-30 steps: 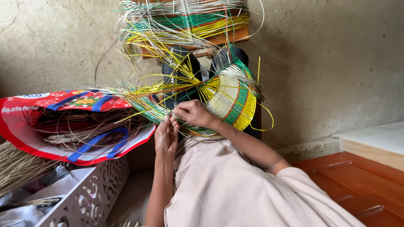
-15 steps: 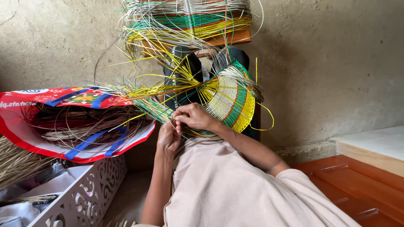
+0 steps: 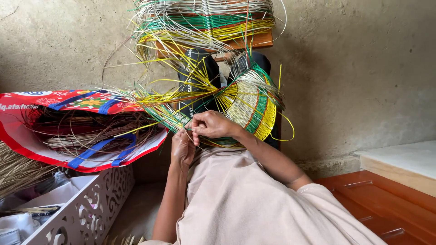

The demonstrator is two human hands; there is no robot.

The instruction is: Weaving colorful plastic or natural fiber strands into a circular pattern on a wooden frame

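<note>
Both hands' grip pinches strands at the woven basket point(image 3: 247, 109) rim.

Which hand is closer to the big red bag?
Left. The left hand sits just beside the red bag's edge; the right hand is farther, on the woven basket.

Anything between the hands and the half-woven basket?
Nothing visible. The right hand rests directly on the near edge of the half-woven basket, and the left hand just below it pinches the loose strips fanning out to the left. No other object sits between them.
</note>
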